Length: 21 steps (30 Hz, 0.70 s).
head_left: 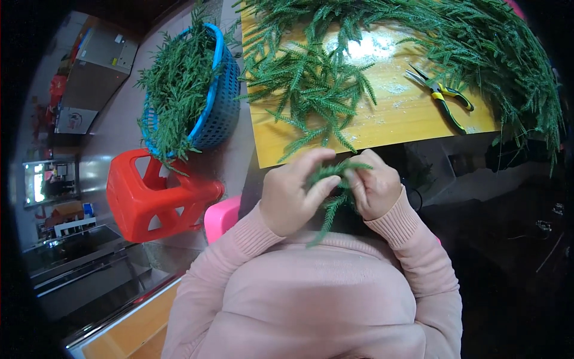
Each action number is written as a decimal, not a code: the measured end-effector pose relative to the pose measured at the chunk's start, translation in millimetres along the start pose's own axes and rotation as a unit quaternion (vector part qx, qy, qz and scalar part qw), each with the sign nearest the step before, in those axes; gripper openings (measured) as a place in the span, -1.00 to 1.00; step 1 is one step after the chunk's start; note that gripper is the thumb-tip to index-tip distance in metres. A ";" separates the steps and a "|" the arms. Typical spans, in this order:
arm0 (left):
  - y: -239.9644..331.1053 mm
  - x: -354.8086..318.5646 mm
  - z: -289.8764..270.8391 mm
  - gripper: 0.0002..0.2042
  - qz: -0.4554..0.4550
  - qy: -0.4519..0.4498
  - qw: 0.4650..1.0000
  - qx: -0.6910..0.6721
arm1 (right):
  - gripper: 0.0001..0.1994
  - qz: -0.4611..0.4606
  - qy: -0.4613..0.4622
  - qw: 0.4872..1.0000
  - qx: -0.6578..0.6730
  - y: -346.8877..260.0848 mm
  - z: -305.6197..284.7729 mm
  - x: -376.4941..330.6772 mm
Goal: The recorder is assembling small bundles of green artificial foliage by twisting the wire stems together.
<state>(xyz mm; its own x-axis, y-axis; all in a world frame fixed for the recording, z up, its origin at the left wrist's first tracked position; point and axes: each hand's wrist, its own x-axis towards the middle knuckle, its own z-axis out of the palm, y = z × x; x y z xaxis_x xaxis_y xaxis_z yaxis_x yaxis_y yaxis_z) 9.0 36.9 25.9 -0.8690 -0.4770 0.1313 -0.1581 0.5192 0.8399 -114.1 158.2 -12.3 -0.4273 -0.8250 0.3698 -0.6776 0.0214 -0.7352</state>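
Just off the table's front edge, both my hands grip one green artificial pine sprig (pixel 332 210). My left hand (pixel 294 190) is closed on it from the left, thumb and fingers round its stems. From the other side my right hand (pixel 375 184) pinches the sprig, its fingertips close to the left thumb. One needled tip hangs below the hands and another pokes out over the right fingers. Where the stems meet is hidden by my fingers. A loose pile of similar pine sprigs (pixel 317 90) lies on the table right beyond my hands.
Long-nosed pliers (pixel 441 99) with black and yellow handles lie on the yellow table (pixel 382 122), among whitish crumbs. A thick pine garland (pixel 478 48) covers its far and right sides. At left stand a blue basket (pixel 216 110) full of sprigs, a red stool (pixel 134 194) and something pink (pixel 221 216).
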 end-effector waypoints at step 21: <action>-25.8 70.0 -48.0 -0.47 -0.100 0.216 0.945 -0.225 | -0.90 0.122 0.061 0.968 0.211 -6.1 -14.4 1.2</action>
<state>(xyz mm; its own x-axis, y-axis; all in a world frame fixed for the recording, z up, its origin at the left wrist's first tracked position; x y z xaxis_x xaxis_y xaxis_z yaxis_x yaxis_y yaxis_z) -25.3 -43.9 38.6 -0.5552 -0.8289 0.0682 0.0012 0.0811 0.9967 -119.1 165.3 0.8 -0.6289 -0.7512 0.2006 -0.2536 -0.0458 -0.9662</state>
